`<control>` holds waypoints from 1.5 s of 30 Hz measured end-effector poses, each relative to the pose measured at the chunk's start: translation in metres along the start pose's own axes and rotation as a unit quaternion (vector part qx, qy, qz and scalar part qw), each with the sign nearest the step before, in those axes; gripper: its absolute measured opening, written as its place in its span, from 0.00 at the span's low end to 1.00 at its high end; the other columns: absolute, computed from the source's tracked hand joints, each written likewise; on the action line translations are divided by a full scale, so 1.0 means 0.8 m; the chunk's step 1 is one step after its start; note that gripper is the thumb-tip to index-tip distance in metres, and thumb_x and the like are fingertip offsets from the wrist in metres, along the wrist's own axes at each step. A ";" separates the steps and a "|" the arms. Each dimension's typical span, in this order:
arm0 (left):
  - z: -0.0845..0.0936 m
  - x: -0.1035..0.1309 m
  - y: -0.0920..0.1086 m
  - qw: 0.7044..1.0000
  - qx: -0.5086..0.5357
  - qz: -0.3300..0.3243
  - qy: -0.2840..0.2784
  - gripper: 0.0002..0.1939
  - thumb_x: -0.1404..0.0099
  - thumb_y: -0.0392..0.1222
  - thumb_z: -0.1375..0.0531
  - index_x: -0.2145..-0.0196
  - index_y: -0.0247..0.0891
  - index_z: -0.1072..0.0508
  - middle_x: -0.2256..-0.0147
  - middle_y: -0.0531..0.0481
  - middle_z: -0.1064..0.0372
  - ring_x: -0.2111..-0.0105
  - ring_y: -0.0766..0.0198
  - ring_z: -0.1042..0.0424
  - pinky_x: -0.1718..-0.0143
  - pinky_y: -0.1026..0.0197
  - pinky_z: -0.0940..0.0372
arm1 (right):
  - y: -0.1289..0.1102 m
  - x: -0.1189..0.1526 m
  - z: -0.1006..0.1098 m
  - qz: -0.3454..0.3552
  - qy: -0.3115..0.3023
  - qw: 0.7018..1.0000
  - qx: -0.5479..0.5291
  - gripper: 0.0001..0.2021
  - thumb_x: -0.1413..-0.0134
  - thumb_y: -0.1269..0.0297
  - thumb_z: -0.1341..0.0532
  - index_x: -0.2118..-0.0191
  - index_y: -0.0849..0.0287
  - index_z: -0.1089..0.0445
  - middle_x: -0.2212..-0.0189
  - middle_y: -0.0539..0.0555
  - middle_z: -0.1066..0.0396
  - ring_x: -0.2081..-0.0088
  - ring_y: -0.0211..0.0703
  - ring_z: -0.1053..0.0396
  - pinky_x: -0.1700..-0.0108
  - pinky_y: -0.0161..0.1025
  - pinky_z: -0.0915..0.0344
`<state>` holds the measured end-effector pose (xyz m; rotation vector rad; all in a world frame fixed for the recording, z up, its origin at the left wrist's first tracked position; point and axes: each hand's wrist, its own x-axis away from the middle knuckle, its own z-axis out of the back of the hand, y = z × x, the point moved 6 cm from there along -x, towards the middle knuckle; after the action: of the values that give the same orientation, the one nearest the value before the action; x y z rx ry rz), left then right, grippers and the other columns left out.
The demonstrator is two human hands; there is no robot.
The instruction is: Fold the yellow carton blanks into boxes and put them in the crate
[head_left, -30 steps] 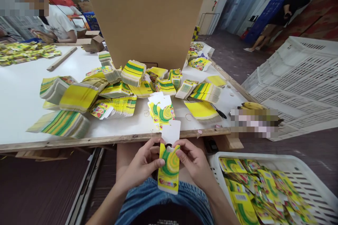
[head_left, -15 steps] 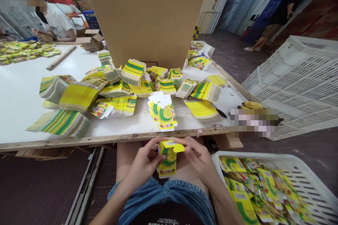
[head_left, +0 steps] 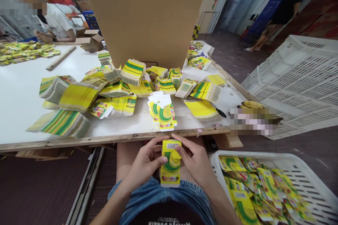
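Holding a small yellow carton (head_left: pixel 170 163) over our lap, below the worktop (head_left: pixel 18 102) edge: left hand (head_left: pixel 144 163) and right hand (head_left: pixel 195 161) both pinch it (flap folded down). Uneven thumb pressure could crease the flap.

Bright, even indoor light is seen throughout; shadows are soft and short. The white table (head_left: pixel 21 102) is nearly washed out at far left. Strong wide-angle bending is noted at the edges: the table rim bows, the white crate (head_left: pixel 298 74) at right splays. Two patches are pixelated, far left and near right. Focus is sharp centrally, softer toward the corners.
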<state>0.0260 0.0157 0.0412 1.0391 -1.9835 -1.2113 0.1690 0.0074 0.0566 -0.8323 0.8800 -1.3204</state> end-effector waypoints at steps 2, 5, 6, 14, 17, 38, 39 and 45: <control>-0.009 -0.002 -0.003 1.000 0.001 -0.010 -0.004 0.25 0.40 0.37 0.35 0.46 0.41 0.34 0.55 0.42 0.24 0.56 0.54 0.24 0.56 0.58 0.31 | -0.003 0.002 0.007 0.017 0.017 0.999 -0.042 0.17 0.39 0.55 0.43 0.48 0.54 0.27 0.54 0.57 0.24 0.53 0.49 0.28 0.54 0.41 0.32; -0.024 -0.007 0.002 0.995 -0.084 -0.048 -0.004 0.23 0.37 0.38 0.37 0.45 0.42 0.34 0.53 0.42 0.25 0.53 0.54 0.25 0.52 0.54 0.31 | 0.001 0.015 0.048 0.008 0.065 0.998 -0.014 0.15 0.40 0.54 0.42 0.52 0.53 0.26 0.54 0.57 0.24 0.54 0.51 0.27 0.52 0.45 0.32; -0.025 -0.009 0.008 0.986 -0.146 -0.076 0.008 0.22 0.36 0.39 0.39 0.45 0.42 0.34 0.51 0.41 0.26 0.51 0.53 0.27 0.49 0.52 0.32 | 0.005 0.023 0.073 0.003 0.098 0.994 0.045 0.15 0.42 0.53 0.42 0.55 0.52 0.24 0.56 0.57 0.24 0.55 0.53 0.27 0.53 0.48 0.32; 0.027 -0.053 0.045 0.804 -0.537 -0.224 0.126 0.26 0.34 0.41 0.42 0.39 0.42 0.40 0.40 0.40 0.37 0.36 0.51 0.45 0.34 0.37 0.60 | 0.056 0.056 0.185 -0.097 0.174 0.946 0.255 0.18 0.52 0.45 0.40 0.65 0.52 0.21 0.64 0.61 0.22 0.59 0.63 0.27 0.55 0.58 0.35; 0.039 -0.067 0.038 0.801 -0.549 -0.202 0.122 0.26 0.34 0.41 0.43 0.39 0.41 0.41 0.41 0.40 0.35 0.39 0.53 0.39 0.34 0.38 0.61 | 0.070 0.006 0.108 -0.115 0.112 0.987 0.001 0.16 0.51 0.48 0.37 0.64 0.55 0.23 0.65 0.58 0.21 0.62 0.54 0.25 0.57 0.49 0.32; 0.007 -0.046 0.007 0.992 0.124 -0.038 0.006 0.27 0.40 0.54 0.37 0.47 0.37 0.28 0.50 0.38 0.26 0.48 0.46 0.29 0.47 0.49 0.35 | 0.038 -0.008 -0.016 -0.097 0.040 0.910 -0.401 0.14 0.52 0.57 0.30 0.60 0.57 0.25 0.67 0.53 0.22 0.65 0.42 0.26 0.58 0.40 0.30; 0.006 -0.043 0.007 0.991 0.132 -0.036 0.005 0.26 0.40 0.54 0.36 0.48 0.37 0.28 0.50 0.38 0.26 0.48 0.46 0.29 0.47 0.50 0.34 | 0.036 -0.007 -0.018 -0.095 0.038 0.910 -0.401 0.14 0.53 0.57 0.30 0.61 0.57 0.25 0.67 0.53 0.22 0.65 0.42 0.26 0.58 0.40 0.30; 0.009 -0.037 0.008 0.992 0.110 -0.050 0.035 0.24 0.43 0.50 0.34 0.51 0.36 0.25 0.52 0.39 0.25 0.49 0.46 0.28 0.48 0.50 0.34 | 0.022 -0.003 -0.016 -0.084 0.063 0.940 -0.324 0.15 0.52 0.56 0.30 0.60 0.58 0.24 0.65 0.55 0.22 0.62 0.46 0.26 0.57 0.42 0.30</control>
<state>0.0333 0.0460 0.0418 1.2860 -2.0650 -1.0061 0.1655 0.0108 0.0351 -1.3655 1.4074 -1.2465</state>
